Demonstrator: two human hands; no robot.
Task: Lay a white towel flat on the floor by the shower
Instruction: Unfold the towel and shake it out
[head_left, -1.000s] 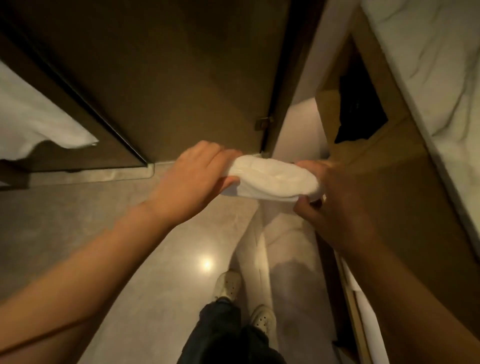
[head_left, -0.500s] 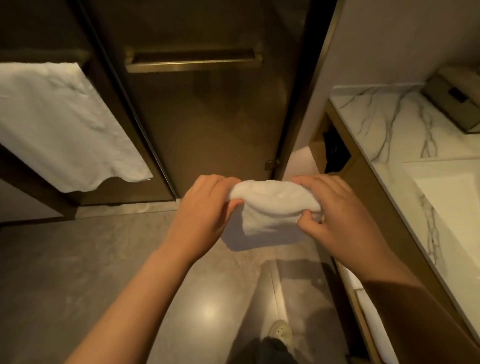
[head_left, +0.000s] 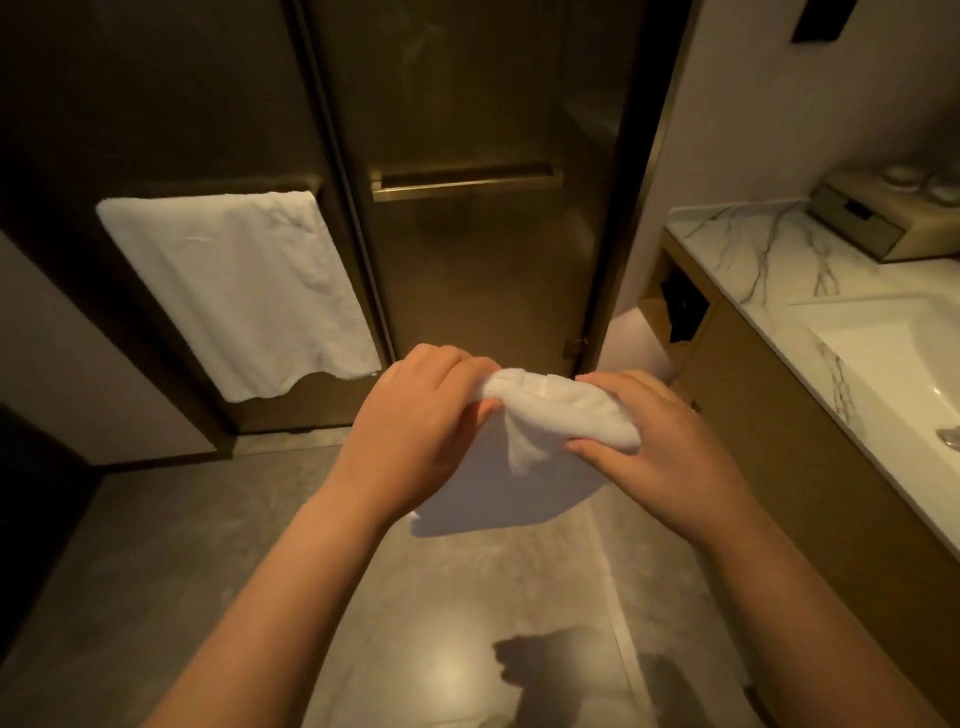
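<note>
Two hands, one bunched white towel (head_left: 550, 415), held above the floor (head_left: 218, 561) before the shower door (head_left: 483, 260).

I see the left hand (head_left: 415, 436) pinching the towel's left end and the right hand (head_left: 660, 447) closed on its right end, fingers (head_left: 597, 447) curled tight into the cloth. Its long axis runs left to right between them, a loose flap hanging below. Both hands sit equally near; I judge that spreading them apart and lowering comes next.
</note>
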